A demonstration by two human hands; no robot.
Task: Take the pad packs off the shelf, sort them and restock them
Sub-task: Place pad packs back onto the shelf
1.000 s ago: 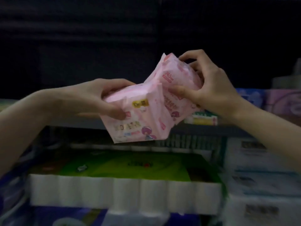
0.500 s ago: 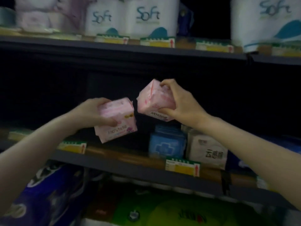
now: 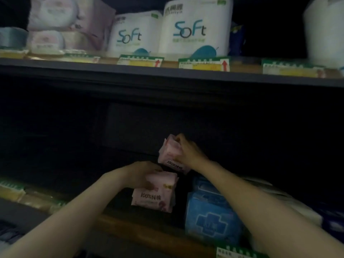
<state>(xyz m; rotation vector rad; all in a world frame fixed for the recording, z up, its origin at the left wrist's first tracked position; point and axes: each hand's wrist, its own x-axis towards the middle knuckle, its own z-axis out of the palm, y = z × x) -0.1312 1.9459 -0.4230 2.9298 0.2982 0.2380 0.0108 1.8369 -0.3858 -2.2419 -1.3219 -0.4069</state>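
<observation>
Two pink pad packs are inside the dark middle shelf bay. My left hand (image 3: 143, 174) grips the nearer pink pack (image 3: 155, 195) from above, its lower edge at the wooden shelf board (image 3: 141, 227). My right hand (image 3: 188, 151) holds the farther pink pack (image 3: 168, 155) deeper in the bay, tilted; whether it touches the board is hidden. Just right of both stands a blue pad pack (image 3: 212, 216) at the shelf front.
A white pack (image 3: 279, 198) lies behind my right forearm, right of the blue one. The upper shelf (image 3: 167, 71) carries white "Soft" tissue rolls (image 3: 193, 30), pink packs (image 3: 63, 21) and price tags. The bay left of my hands is dark.
Both hands have gone forward and down into the shelf bay with their pink packs. The left pack has dropped to the shelf board, and the right pack has gone deeper behind it.
</observation>
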